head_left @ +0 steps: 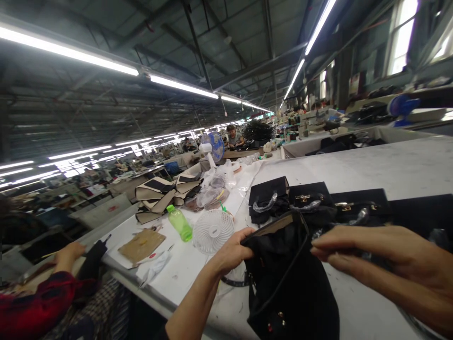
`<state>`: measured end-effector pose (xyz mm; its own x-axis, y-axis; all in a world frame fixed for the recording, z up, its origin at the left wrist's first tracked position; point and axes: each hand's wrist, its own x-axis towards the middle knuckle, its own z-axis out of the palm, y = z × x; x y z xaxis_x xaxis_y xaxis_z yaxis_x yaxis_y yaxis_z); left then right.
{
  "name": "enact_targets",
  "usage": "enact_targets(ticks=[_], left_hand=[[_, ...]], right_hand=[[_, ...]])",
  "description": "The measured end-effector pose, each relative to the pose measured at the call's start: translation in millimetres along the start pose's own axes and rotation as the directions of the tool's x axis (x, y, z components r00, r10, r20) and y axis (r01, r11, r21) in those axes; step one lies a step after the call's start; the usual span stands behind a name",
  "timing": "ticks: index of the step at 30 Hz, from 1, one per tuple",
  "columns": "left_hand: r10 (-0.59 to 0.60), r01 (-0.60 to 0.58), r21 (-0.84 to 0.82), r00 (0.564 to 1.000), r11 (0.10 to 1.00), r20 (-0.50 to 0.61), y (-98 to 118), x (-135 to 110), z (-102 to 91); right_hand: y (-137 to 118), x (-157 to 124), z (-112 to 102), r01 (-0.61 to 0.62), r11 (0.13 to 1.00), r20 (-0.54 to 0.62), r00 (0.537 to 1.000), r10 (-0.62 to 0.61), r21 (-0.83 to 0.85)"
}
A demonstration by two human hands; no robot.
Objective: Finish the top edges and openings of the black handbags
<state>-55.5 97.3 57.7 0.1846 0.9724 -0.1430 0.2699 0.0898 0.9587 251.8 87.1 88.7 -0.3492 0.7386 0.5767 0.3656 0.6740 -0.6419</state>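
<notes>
My left hand [233, 252] is closed on the top rim of a black handbag [290, 288] that hangs in front of me over the white table [371, 170]. My right hand [382, 264] reaches in from the right, fingers pressed together in a pinch beside the bag's opening; what they hold I cannot make out. A thin black strap [283, 278] runs down across the bag. Behind it, a row of black handbags [311, 198] with gold clasps and plastic-wrapped handles lies on the table.
A small white fan [212, 230] and a green bottle [180, 223] lie left of my hand. Brown card pieces [141, 245], tan folded parts [159, 193] and plastic bags [215, 189] sit further left. Another person's hand and red sleeve [53, 278] are at the lower left. A blue desk fan [215, 146] stands behind.
</notes>
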Motion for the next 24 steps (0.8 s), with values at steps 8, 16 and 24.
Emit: enact_targets(ticks=[8,16,24], left_hand=[[0.035,-0.04,-0.053,0.995,0.998,-0.092,-10,-1,17.9],[0.065,-0.075,-0.071,0.99,0.995,-0.128,-10,0,23.8],[0.071,-0.082,-0.082,0.989,0.993,-0.131,-15,2,24.0]], right_hand=[[3,62,39,0.114,0.992,0.387,0.919,-0.082,-0.061],[-1,72,78,0.101,0.941,0.503,0.861,0.08,-0.322],[-4,80,78,0.079,0.893,0.587,0.778,0.223,-0.444]])
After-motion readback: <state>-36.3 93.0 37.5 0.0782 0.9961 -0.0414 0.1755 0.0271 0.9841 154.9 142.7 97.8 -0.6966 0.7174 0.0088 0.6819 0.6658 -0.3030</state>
